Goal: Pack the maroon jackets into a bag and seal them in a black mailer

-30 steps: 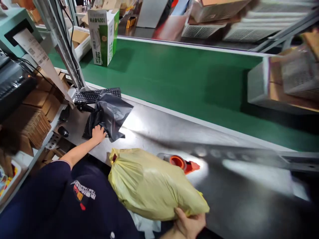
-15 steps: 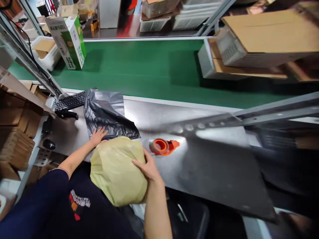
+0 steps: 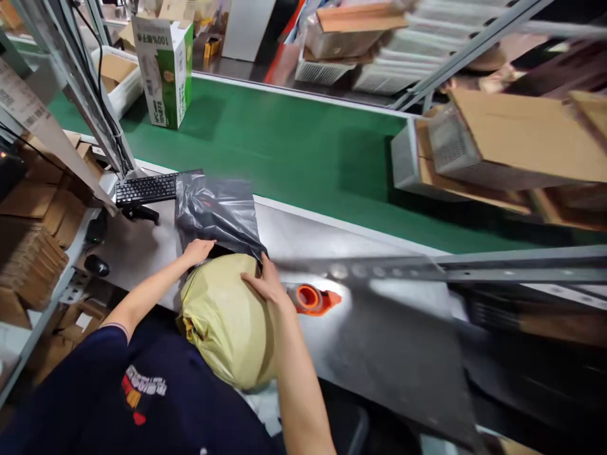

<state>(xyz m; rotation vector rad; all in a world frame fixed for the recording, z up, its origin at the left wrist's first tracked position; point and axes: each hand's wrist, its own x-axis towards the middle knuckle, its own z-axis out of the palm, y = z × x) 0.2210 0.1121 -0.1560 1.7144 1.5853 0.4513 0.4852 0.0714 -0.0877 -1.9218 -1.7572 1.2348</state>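
Observation:
A dark grey plastic bag [image 3: 215, 205] lies on the metal worktop, its mouth lifted towards me. My left hand [image 3: 198, 251] is closed at the left side of that mouth, fingers on the film. At the right corner of the mouth, my right hand [image 3: 268, 283] grips the film with its fingertips while its thumb rests on a round yellow plastic-wrapped bundle [image 3: 225, 316]. The bundle sits against my body at the table edge, its front touching the dark bag's opening; its contents are hidden. An orange tape dispenser [image 3: 315, 300] stands right of my right hand.
Beyond the metal worktop [image 3: 379, 341] runs a green conveyor belt [image 3: 284, 145] carrying a green-and-white carton [image 3: 165, 76] and cardboard-topped crates [image 3: 512, 139]. A keyboard [image 3: 147, 188], a black handheld scanner [image 3: 142, 213] and a mouse [image 3: 97, 265] lie to the left. A metal post [image 3: 90, 88] rises behind them.
My left hand has gone from lying flat on the dark bag to its lifted edge. My right hand has moved forward from the bundle's side to the bag's corner. The view has turned slightly.

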